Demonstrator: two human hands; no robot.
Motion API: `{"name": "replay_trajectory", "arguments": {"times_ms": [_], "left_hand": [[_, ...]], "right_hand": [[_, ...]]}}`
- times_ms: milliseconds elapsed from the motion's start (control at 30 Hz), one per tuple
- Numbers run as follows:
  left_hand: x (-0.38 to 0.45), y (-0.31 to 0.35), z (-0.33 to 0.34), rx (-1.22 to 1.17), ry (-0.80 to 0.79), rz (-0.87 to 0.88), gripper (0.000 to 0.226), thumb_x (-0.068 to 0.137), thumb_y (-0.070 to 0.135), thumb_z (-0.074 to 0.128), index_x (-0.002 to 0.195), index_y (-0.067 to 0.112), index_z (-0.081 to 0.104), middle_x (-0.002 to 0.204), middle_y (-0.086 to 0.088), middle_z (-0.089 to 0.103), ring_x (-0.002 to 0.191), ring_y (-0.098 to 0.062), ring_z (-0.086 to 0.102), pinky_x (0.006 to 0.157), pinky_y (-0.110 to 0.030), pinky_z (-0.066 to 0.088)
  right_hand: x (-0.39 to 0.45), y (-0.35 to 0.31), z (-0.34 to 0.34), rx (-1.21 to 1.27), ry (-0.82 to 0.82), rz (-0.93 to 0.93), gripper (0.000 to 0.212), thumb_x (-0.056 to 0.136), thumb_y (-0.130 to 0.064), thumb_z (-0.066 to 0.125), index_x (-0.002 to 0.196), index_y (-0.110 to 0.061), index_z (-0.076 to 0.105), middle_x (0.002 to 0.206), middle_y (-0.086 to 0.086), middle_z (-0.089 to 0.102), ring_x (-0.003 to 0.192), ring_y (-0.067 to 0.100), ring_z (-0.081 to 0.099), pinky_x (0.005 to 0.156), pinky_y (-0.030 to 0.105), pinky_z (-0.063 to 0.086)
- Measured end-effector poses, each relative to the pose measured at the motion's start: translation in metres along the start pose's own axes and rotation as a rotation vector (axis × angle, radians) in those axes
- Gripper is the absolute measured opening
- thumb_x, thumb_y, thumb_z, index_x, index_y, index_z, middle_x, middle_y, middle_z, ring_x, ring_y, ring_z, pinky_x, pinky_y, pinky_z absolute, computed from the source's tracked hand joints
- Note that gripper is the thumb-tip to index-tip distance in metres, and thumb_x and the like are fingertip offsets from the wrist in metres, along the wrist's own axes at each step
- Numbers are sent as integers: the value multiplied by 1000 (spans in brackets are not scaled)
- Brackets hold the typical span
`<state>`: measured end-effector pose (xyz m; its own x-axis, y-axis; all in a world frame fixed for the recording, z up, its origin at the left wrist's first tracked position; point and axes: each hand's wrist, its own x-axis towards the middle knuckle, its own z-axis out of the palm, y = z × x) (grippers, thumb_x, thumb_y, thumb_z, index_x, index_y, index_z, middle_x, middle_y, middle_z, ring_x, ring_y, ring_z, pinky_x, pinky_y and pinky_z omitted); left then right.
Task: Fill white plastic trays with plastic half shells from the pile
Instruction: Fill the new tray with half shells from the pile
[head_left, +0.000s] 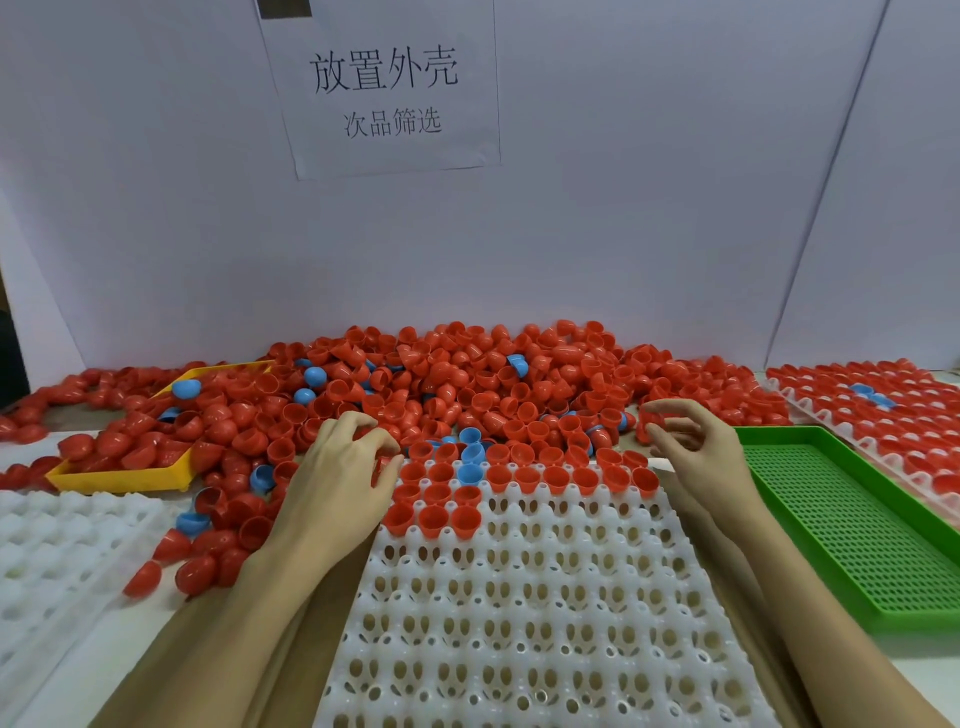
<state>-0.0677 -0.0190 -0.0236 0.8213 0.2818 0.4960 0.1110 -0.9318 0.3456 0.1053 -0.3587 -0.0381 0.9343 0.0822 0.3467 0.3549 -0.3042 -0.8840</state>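
A white plastic tray (545, 613) lies in front of me, its far rows holding several red half shells (556, 478) and a few blue ones (470, 474). Behind it spreads a big pile of red half shells (467, 384) with some blue mixed in. My left hand (337, 478) rests at the tray's far left corner, fingers curled round a red shell (383, 464). My right hand (696, 447) hovers at the tray's far right corner, fingers loosely curled over red shells (649, 423) at the pile's edge; whether it grips one is unclear.
A yellow tray (119, 477) half buried in shells sits at the left. A second white tray (57, 545) lies at the near left. A green perforated tray (852, 525) stands at the right, with a filled white tray (872, 410) beyond it. A white wall with a paper sign (384, 93) backs the table.
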Motion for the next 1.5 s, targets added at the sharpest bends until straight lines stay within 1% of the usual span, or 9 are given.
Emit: {"name": "replay_trajectory", "arguments": {"times_ms": [100,233,333,533,667,1000,1167,1367,1500], "left_hand": [[0,1,1,5,-3,21,18,97,28,67,109,18,75,127,2,57,124,-15,50,95,-33,51],[1,-2,0,48,2,40,18,97,26,67,109,15,75,127,-1,58,122,-18,52,95,-37,53],[2,-6,-2,84,11,40,17,96,22,68,107,11,75,126,-5,59,120,-22,54,95,-40,53],[1,-9,-1,95,-7,37,17,97,22,67,107,12,75,125,-5,59,117,-22,54,95,-40,52],[1,-7,-3,81,-7,50,18,98,24,65,107,12,75,123,-2,59,115,-19,53,92,-38,53],[0,11,-11,37,51,139,14,97,18,67,104,11,76,112,1,63,107,-17,56,90,-38,54],[-4,32,-13,-198,32,318,14,98,15,67,109,18,75,104,13,67,101,-5,60,94,-30,52],[-17,67,-7,-628,-135,247,40,105,28,57,143,37,55,133,24,56,118,1,61,97,-11,47],[-22,77,-5,-720,-161,240,28,108,25,52,130,29,69,133,24,63,123,0,61,101,-18,48]], "right_hand": [[1,4,2,-187,-7,-28,20,101,-15,68,107,-34,71,110,3,69,95,15,67,77,26,55],[0,9,0,-405,-45,-92,30,103,-7,61,123,-24,75,133,9,60,119,23,59,104,40,50],[0,-4,3,-404,-9,-187,38,102,5,54,122,-17,77,136,3,64,128,20,58,107,31,44],[22,-31,17,-666,-425,-134,59,94,15,41,138,-14,67,152,5,57,143,25,49,118,37,39],[34,-30,17,-782,-472,-71,53,96,13,46,140,-9,65,153,11,56,144,28,49,119,37,37],[2,-40,8,-71,-204,-99,68,87,27,34,116,-14,79,130,-4,71,115,10,70,98,29,57],[-24,-50,17,196,-303,-104,59,92,28,38,101,-7,83,115,-1,78,109,15,75,92,26,60],[-37,-66,18,179,-492,-164,48,93,25,49,95,-7,85,111,-3,80,111,10,73,95,20,57],[-47,-75,24,143,-624,-225,54,91,29,45,94,-7,85,111,-1,80,111,15,74,98,25,57]]}}
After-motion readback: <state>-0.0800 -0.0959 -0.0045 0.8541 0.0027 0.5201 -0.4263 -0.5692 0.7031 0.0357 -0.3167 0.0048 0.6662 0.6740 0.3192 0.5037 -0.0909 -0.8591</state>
